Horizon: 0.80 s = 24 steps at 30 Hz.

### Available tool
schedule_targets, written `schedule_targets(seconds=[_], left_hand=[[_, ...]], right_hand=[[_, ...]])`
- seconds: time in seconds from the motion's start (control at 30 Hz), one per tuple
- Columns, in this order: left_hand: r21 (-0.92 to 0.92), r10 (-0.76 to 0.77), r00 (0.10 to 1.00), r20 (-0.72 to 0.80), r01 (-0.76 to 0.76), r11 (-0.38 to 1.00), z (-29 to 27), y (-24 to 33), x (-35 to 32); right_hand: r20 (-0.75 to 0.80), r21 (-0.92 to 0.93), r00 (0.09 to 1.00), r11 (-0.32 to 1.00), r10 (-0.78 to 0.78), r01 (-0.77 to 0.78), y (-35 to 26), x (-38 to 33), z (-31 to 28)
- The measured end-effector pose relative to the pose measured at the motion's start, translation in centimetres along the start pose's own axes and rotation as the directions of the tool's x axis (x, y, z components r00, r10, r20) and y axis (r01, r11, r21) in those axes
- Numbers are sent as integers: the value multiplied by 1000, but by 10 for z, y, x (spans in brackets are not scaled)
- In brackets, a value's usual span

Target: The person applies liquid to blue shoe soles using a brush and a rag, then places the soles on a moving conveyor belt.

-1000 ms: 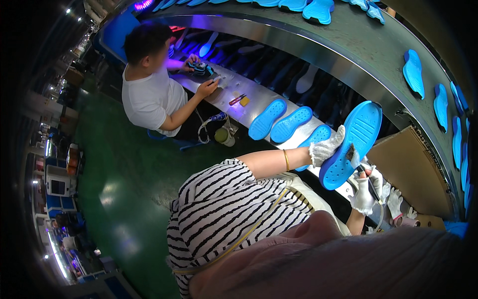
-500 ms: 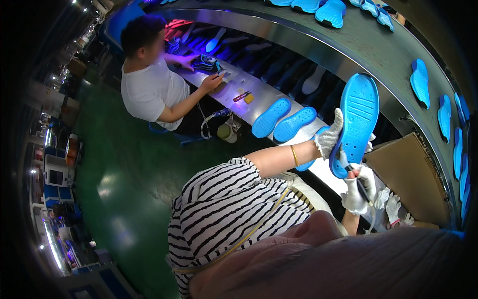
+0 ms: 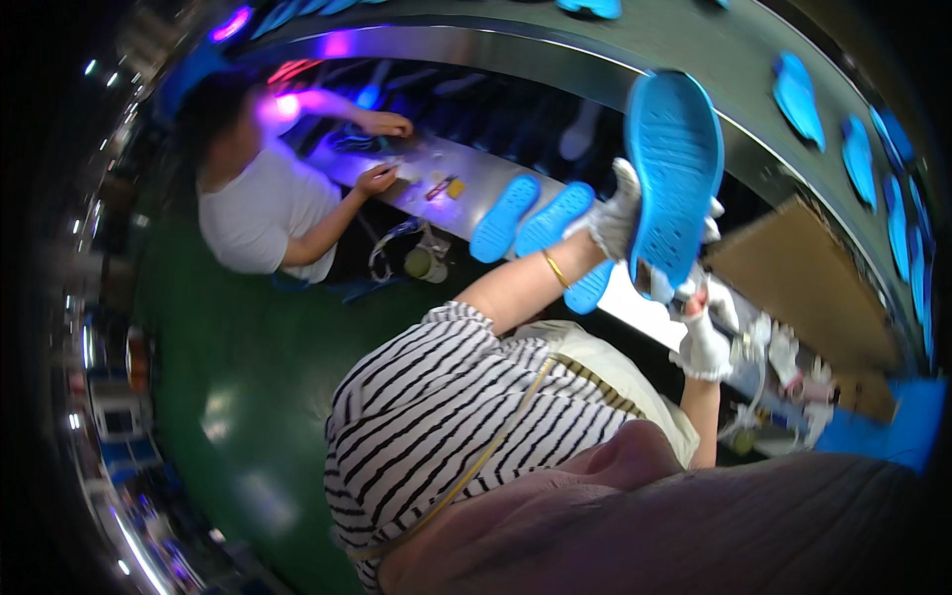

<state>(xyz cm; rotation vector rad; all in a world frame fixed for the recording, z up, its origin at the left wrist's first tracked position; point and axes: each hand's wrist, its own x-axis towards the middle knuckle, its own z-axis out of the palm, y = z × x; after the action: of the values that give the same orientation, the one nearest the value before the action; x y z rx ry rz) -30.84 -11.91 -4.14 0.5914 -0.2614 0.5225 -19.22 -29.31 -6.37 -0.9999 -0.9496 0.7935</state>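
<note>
My left hand (image 3: 619,213), in a white glove, is closed around the side of a blue shoe sole (image 3: 677,169), with fingertips showing at its far edge. The sole is held upright, its ridged and dotted face toward me. At its lower end is my gloved right hand (image 3: 702,332), a bare fingertip showing. Its fingers are closed around a pen-like tool with a dark handle, plain half a second ago and now mostly hidden and blurred. Two more blue soles (image 3: 505,218) (image 3: 553,219) lie on the metal bench left of my arm; another sole (image 3: 589,288) lies partly behind my forearm.
A conveyor belt (image 3: 694,30) carrying several blue soles curves behind the bench. An open cardboard box (image 3: 803,273) stands at right, beside gloves (image 3: 783,352) and a pale cord (image 3: 760,387). At left, a co-worker (image 3: 263,208) sits under purple light, hands over the bench.
The sole and both my hands sit higher and slightly left in the picture; the whole view has shifted too. The sole's face is turned a little. The co-worker's far hand has lifted off the dark item.
</note>
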Motion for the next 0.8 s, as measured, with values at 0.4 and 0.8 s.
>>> schedule_targets(seconds=[0.4,0.8], left_hand=[[536,-241,971,-3,205,819,-3,6,21],[543,-386,818,-426,572,614,4,-4,44]], right_hand=[[169,-332,913,893,371,-302,-42,14,-15],[260,-463,960,886,108,26,-50,14,-11]])
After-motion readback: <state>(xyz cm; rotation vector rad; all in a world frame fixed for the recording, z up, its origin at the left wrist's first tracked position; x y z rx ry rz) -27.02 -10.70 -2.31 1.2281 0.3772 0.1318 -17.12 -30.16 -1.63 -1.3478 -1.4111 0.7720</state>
